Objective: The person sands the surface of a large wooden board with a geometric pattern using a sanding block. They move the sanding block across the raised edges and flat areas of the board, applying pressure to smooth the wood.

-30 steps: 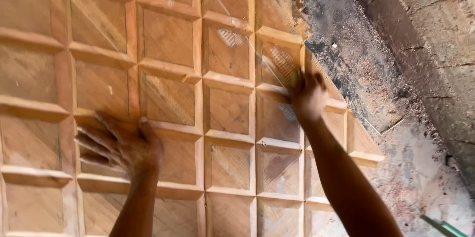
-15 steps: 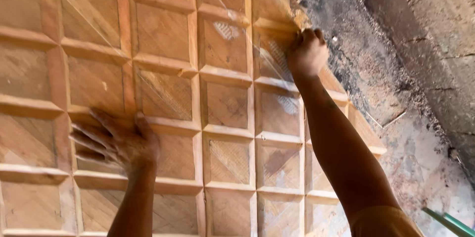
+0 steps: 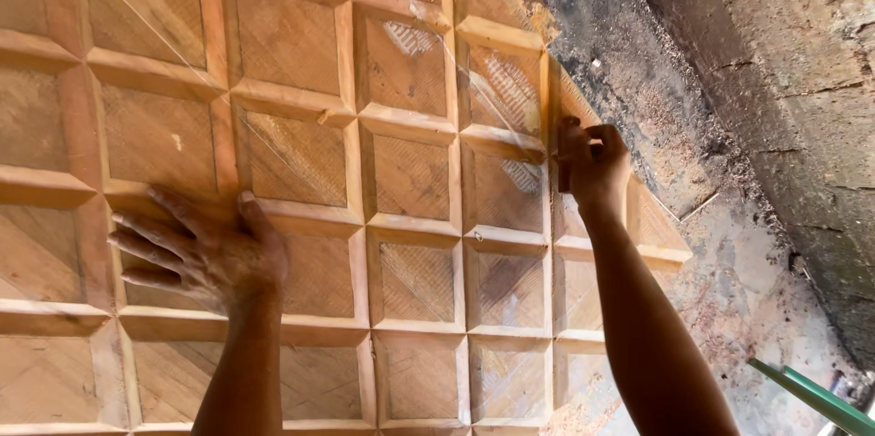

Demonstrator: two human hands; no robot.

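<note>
the large brown wooden panel carved into a grid of raised ribs and recessed squares (image 3: 301, 153) lies flat under both hands and fills most of the view. the left hand (image 3: 196, 249) rests on it palm down, fingers spread wide and flat over a rib and the squares beside it, gripping nothing, only pressing the wood. the right hand (image 3: 592, 163) is curled into a loose fist against a vertical rib near the panel's right edge; something small and pale, perhaps a folded scrap of abrasive paper, seems pinched in the fingers, but it is too hidden to name for sure.

judging by the surface, the smoothing looks part done: several recessed squares carry pale scuffed patches and fine hatch marks, while others, mostly lower down and to the left, look darker and less worked. the ribs near the right hand look cleaner than those at the far left. how much is left cannot be told exactly, as the panel runs out of view.

to the right of the panel lies a grey dusty concrete floor (image 3: 693, 172) strewn with sawdust and a thin splinter, and beyond it a rough grey block wall (image 3: 802, 81). a green strip (image 3: 811, 400) pokes in at the bottom right corner.
</note>
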